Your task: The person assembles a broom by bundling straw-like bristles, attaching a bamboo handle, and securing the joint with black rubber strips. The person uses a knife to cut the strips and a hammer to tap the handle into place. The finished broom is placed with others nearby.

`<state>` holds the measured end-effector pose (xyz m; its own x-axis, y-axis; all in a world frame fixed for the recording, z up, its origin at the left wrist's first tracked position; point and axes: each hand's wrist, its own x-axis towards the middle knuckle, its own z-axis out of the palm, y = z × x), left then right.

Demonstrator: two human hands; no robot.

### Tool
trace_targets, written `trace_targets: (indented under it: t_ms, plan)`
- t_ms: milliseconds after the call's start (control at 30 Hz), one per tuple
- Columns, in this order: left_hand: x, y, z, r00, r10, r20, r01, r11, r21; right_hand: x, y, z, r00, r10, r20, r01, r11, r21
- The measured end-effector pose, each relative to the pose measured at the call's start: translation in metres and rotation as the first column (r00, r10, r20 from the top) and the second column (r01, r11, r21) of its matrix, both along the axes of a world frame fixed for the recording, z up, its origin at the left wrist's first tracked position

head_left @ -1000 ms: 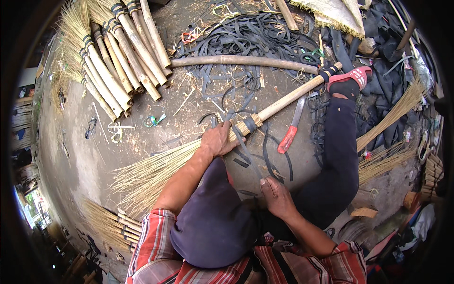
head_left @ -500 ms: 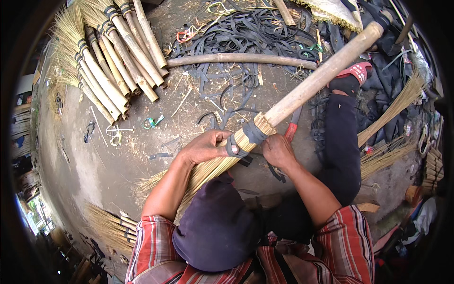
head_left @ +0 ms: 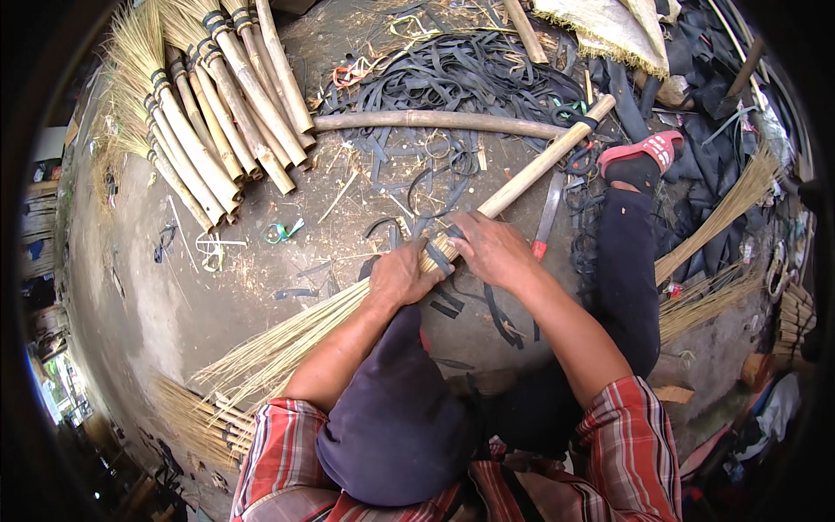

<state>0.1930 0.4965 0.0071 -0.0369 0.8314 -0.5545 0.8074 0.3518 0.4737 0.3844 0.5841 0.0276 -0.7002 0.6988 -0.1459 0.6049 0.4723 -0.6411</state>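
A broom lies slantwise in front of me, its bamboo handle (head_left: 548,161) pointing to the far right and its straw bristles (head_left: 287,339) fanning out to the near left. My left hand (head_left: 400,274) is closed round the broom where bristles and handle meet. A black rubber strip (head_left: 440,256) is wrapped round this neck between my hands. The fingers of my right hand (head_left: 496,252) are bent over the neck and pinch at the strip; their tips are partly hidden.
Finished brooms (head_left: 217,113) lie in a row at the far left. A heap of black rubber strips (head_left: 461,74) sits at the back, with a bamboo pole (head_left: 435,120) before it. A red-handled knife (head_left: 548,213) lies right of the broom. Straw bundles (head_left: 722,209) rest at the right.
The handle's far end has come down toward the ground. My right hand has moved from beside the binding to over the broom's neck, and my left hand has shifted slightly right.
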Motion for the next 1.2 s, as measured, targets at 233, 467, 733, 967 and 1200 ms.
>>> trace_targets:
  t_ms: [233,467,733,967,1200]
  plan:
    - [0.006,-0.014,-0.013,1.000,0.005,-0.028,-0.002,0.997,0.077,-0.033,0.007,-0.038,0.925,0.207,0.320,-0.251,0.963,0.102]
    - [0.005,-0.013,-0.027,0.999,0.007,-0.033,-0.005,0.997,0.071,-0.038,0.004,-0.048,0.914,0.283,0.290,-0.296,0.955,0.002]
    - [-0.019,-0.004,-0.046,0.966,0.175,0.191,-0.137,0.971,-0.198,0.012,-0.035,-0.042,0.991,-0.124,-0.059,0.079,0.869,-0.489]
    - [-0.019,-0.008,-0.069,0.881,0.342,0.328,-0.313,0.939,-0.140,0.007,-0.091,-0.083,0.959,-0.271,-0.081,0.237,0.927,-0.292]
    - [-0.008,-0.006,-0.048,0.990,0.098,0.105,-0.098,0.995,-0.001,-0.002,-0.115,-0.110,0.865,-0.468,-0.180,0.385,0.850,-0.359]
